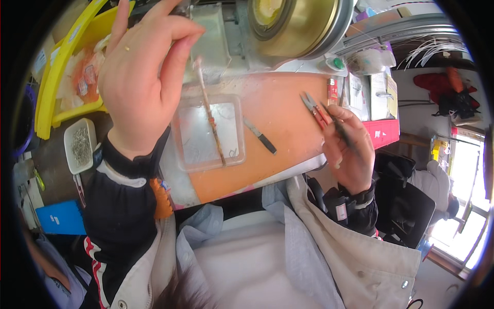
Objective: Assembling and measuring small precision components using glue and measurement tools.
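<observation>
L hand (141, 77) pinched; R hand (358, 157) clamps dk tool (340, 128) nr board (296, 136) edge, room L.

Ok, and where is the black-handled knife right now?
In the head view, the black-handled knife lies on the orange board near the middle, just right of the clear plastic container and left of the red-handled snips.

Dark tool (341, 129) — between right fingers (347, 115)

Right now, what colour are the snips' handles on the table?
The snips' handles are red, best seen in the head view.
</observation>
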`<state>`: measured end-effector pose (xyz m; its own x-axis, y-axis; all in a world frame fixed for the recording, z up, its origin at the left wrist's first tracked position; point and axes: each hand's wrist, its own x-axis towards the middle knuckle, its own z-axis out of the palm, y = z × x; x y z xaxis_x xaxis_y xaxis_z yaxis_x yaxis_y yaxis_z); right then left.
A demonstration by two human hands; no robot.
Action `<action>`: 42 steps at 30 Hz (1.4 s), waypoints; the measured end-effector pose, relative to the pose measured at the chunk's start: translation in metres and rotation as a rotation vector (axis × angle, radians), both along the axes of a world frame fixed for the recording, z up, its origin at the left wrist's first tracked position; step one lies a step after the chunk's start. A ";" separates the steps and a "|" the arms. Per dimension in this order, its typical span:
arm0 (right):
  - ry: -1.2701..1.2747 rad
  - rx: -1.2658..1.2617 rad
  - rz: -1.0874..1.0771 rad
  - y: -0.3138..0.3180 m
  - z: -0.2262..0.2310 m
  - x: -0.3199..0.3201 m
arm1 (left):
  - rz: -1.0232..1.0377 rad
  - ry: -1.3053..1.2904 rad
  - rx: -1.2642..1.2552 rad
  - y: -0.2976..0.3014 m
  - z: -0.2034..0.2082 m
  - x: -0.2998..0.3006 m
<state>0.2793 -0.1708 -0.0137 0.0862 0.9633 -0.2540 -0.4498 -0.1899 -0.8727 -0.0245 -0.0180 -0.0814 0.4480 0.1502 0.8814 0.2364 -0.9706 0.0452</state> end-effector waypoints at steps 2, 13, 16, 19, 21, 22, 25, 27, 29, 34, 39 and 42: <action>-0.038 -0.073 -0.159 0.001 -0.007 -0.006 | 0.355 -0.039 -0.224 0.006 0.055 0.038; -0.457 -0.039 -0.323 0.002 -0.008 -0.017 | 0.491 0.113 -0.117 0.002 0.060 0.032; -0.367 0.188 -0.358 -0.004 -0.009 -0.011 | 0.503 0.099 -0.128 0.002 0.062 0.033; -0.328 0.181 -0.383 -0.003 -0.004 -0.019 | 0.545 0.176 -0.137 0.001 0.064 0.028; -0.322 0.170 -0.405 -0.005 0.000 -0.023 | 0.546 0.180 -0.145 0.005 0.061 0.025; -0.408 0.170 -0.368 -0.006 0.002 -0.024 | 0.444 0.115 -0.144 0.012 0.055 0.021; -0.480 0.187 -0.322 -0.009 0.011 -0.028 | 0.339 0.065 -0.174 0.013 0.051 0.020; -0.455 0.217 -0.309 -0.009 0.015 -0.029 | 0.340 0.080 -0.207 0.012 0.051 0.021; -0.456 0.226 -0.306 -0.008 0.020 -0.032 | 0.315 0.057 -0.171 0.012 0.052 0.023; -0.463 0.249 -0.292 -0.003 0.025 -0.036 | 0.294 0.058 -0.189 0.014 0.053 0.023; -0.437 0.313 -0.309 0.002 0.025 -0.043 | 0.312 0.070 -0.190 0.014 0.058 0.021; -0.468 0.260 -0.359 -0.005 0.028 -0.047 | 0.354 0.012 -0.194 0.014 0.053 0.023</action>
